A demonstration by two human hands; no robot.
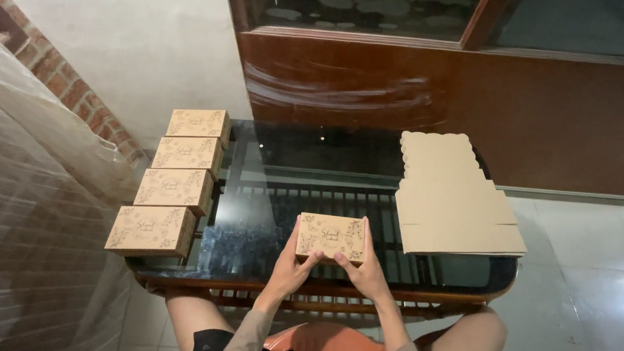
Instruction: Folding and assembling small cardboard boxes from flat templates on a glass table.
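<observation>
A small brown cardboard box [331, 236] with a floral print on its lid sits near the front edge of the glass table [306, 160]. My left hand [291, 266] grips its left side and my right hand [368, 271] grips its right side, thumbs on the front face. A row of several closed boxes of the same kind [172, 182] lines the table's left edge. A stack of flat, unfolded cardboard blanks [449, 199] lies on the table's right side.
The table has a dark glass top with a wooden rim [317, 287] and a slatted shelf below. A wooden door or panel [447, 97] stands behind it. A brick wall [17, 195] is at the left, white floor tiles [597, 276] at the right.
</observation>
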